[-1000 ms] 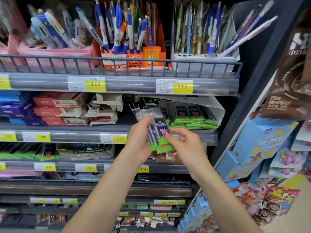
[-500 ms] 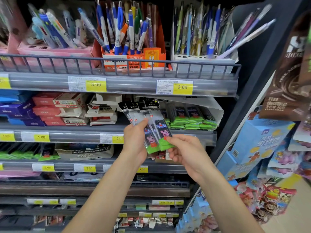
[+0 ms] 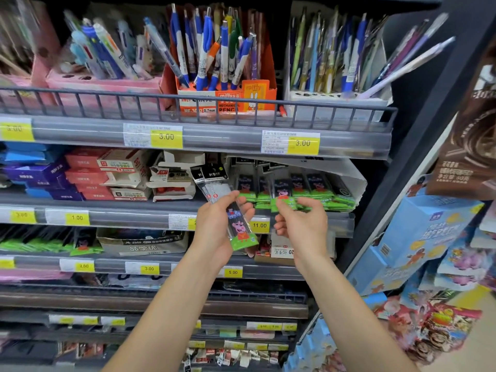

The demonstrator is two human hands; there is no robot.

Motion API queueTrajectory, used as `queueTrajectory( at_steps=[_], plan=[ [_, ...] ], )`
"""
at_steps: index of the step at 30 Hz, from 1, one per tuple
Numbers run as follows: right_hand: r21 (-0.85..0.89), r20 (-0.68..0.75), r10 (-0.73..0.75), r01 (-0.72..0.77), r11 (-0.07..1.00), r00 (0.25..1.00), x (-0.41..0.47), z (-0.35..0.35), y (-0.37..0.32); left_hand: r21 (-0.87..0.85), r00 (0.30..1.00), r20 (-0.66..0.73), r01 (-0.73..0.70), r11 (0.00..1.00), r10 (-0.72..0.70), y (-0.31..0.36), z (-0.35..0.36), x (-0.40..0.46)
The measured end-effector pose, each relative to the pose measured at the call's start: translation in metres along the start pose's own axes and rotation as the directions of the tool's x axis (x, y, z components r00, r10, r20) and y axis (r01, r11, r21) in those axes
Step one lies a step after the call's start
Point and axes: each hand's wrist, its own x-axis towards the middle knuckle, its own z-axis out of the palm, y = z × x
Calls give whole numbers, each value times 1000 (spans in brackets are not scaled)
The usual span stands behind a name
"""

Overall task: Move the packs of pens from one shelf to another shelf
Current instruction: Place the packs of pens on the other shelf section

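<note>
Gripping pen packs (image 3: 236,224) in left hand (image 3: 214,226); right hand (image 3: 302,224) loosely curled, seemingly empty.

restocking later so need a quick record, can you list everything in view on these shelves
pen packs in hand: a few, clear with green base, left hand
pen packs in box: many, green and black, second shelf right
loose pens: many, mostly blue, top shelf holders
small boxes: many, red, blue, white, second shelf left
price tags: many, yellow, shelf edges
blue cartons: a few, side rack right
left hand: grips packs
right hand: fingers curled at a pack in the box
</note>
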Motion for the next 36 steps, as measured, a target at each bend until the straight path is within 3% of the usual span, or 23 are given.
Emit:
queueTrajectory(
  at_steps=[3,7,9,13,15,19,25,27,29,30,33,34,36],
  plan=[
    [-255,-9,-207,198,946,978,3,-7,10,9,1000,-17,6,1000,-6,2,-5,2],
    [-521,117,-339,349,779,933,17,-7,7,18,1000,-19,21,1000,-21,2,-5,4],
    [-630,220,-400,443,638,890,26,-7,3,25,999,-16,36,999,-36,1,-3,5],
    [-783,399,-490,566,258,775,36,-12,-5,51,999,10,51,997,-52,2,1,6],
    [-794,449,-512,590,147,732,38,-16,-8,62,998,19,51,997,-52,2,1,6],
    [-740,551,-505,669,73,665,41,-19,-9,38,996,49,68,997,-69,5,0,5],
    [-698,543,-621,715,39,564,50,-15,-5,-31,980,103,172,985,-168,9,7,-2],
    [-703,528,-626,709,56,574,49,-17,-5,-47,976,111,192,980,-186,11,9,-2],
    [-728,485,-603,674,123,633,43,-20,-5,-41,974,112,203,978,-197,11,9,-1],
    [-720,444,-585,659,217,678,37,-21,-5,-18,973,111,206,978,-203,11,7,0],
    [-456,352,-353,488,744,867,-2,-14,-10,164,980,105,153,974,-172,9,3,6],
    [-350,383,-244,384,854,891,-16,-10,-10,230,983,112,118,966,-146,9,3,8],
    [-257,448,-97,232,938,889,-35,-4,-6,282,987,124,63,957,-101,7,5,11]
  ],
)
